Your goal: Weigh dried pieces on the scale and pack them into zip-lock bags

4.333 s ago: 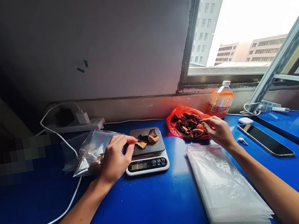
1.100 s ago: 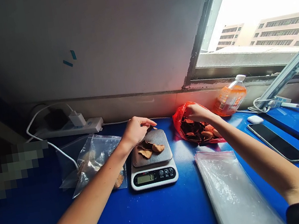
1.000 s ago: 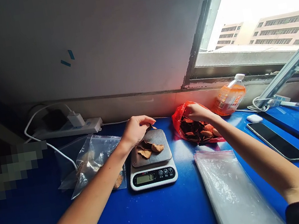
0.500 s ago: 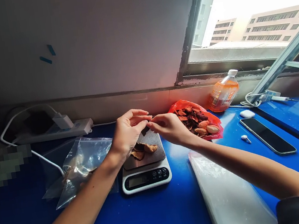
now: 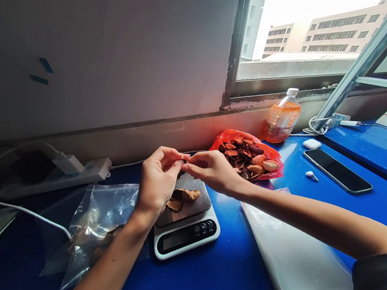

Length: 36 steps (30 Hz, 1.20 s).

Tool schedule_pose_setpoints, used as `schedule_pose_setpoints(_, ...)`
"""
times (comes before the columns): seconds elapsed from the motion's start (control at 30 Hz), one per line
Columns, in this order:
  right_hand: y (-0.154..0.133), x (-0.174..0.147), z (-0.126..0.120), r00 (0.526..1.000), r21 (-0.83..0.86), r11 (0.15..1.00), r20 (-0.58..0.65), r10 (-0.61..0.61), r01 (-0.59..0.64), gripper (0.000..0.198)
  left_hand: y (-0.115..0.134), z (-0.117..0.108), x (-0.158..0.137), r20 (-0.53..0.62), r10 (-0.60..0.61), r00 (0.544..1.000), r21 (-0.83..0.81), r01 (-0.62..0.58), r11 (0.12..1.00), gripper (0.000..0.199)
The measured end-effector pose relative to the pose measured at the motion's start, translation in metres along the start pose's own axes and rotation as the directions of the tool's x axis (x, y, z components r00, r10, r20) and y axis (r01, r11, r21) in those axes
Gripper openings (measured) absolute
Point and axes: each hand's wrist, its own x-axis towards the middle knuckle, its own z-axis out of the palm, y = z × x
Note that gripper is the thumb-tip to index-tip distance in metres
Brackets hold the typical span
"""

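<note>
Above the kitchen scale point(image 5: 186, 238), my left hand point(image 5: 159, 182) and my right hand point(image 5: 215, 168) meet at the fingertips. Both are closed in a pinch on one dark dried slice point(image 5: 179, 175), mostly hidden by the fingers. Several brown dried slices point(image 5: 187, 195) lie on the scale's metal plate, below the hands. The scale's display is too dim to read. Just right of my right hand stands an open red plastic bag point(image 5: 276, 156) full of dried slices. Left of the scale, under my left forearm, lies a clear zip bag point(image 5: 109, 205) with dried pieces inside.
A stack of clear bags point(image 5: 286, 243) lies under my right forearm. Further right are a phone point(image 5: 337, 170), an earbud point(image 5: 311, 176) and its case point(image 5: 311, 144). An orange drink bottle point(image 5: 282, 116) stands by the wall. A power strip point(image 5: 94, 170) with a white cable sits at the back left.
The view has turned slightly, so most things sit further left in the picture. Both hands still pinch the dark slice, which shows less between the fingers now.
</note>
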Motion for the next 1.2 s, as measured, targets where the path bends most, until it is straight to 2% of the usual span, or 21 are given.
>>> schedule_pose_setpoints(0.13,-0.005,-0.002,0.001,0.998,0.034,0.998,0.019,0.06,-0.061,0.027,0.0,0.0,-0.002,-0.035,-0.018,0.999,-0.026,0.017,1.0,0.019)
schedule_pose_setpoints(0.4,-0.002,0.0,0.008,0.995,0.149,0.984,0.042,0.087,-0.093,0.025,0.0,0.0,-0.002,-0.104,-0.085,0.991,-0.073,0.078,0.994,0.03)
schedule_pose_setpoints(0.7,0.001,0.001,0.01,0.993,0.143,0.983,0.051,0.106,-0.112,0.026,-0.002,0.0,-0.002,-0.134,-0.112,0.985,-0.173,0.088,0.981,0.037)
schedule_pose_setpoints(0.77,0.001,0.0,0.012,0.993,0.124,0.986,0.057,0.105,-0.111,0.027,-0.002,-0.001,-0.001,-0.122,-0.118,0.985,-0.184,0.095,0.978,0.037)
schedule_pose_setpoints(0.87,-0.001,-0.001,0.01,0.993,0.069,0.993,0.075,0.09,-0.095,0.027,0.0,-0.006,0.002,-0.039,-0.139,0.989,-0.131,0.133,0.982,0.029)
schedule_pose_setpoints(0.97,0.002,0.001,-0.009,0.994,-0.129,0.99,0.104,-0.04,0.053,0.027,-0.004,-0.014,0.008,0.056,-0.123,0.991,0.054,0.12,0.991,0.018)
schedule_pose_setpoints(1.03,0.012,0.007,-0.036,0.988,-0.399,0.904,0.038,-0.149,0.152,0.026,-0.012,-0.02,0.013,0.087,-0.1,0.991,0.201,0.081,0.976,0.016)
schedule_pose_setpoints(1.07,0.02,0.011,-0.052,0.982,-0.55,0.822,-0.023,-0.19,0.146,0.025,-0.017,-0.023,0.016,0.096,-0.091,0.991,0.273,0.061,0.96,0.016)
schedule_pose_setpoints(1.1,0.029,0.015,-0.069,0.985,-0.681,0.727,-0.052,-0.166,0.087,0.026,-0.024,-0.025,0.018,0.102,-0.084,0.991,0.341,0.045,0.939,0.016)
schedule_pose_setpoints(1.17,0.049,0.021,-0.102,0.997,-0.88,0.468,-0.065,0.039,-0.075,0.029,-0.035,-0.028,0.021,0.115,-0.087,0.99,0.458,0.025,0.889,0.017)
schedule_pose_setpoints(1.2,0.059,0.024,-0.116,0.986,-0.938,0.33,-0.062,0.153,-0.11,0.03,-0.04,-0.028,0.022,0.126,-0.098,0.987,0.503,0.022,0.864,0.017)
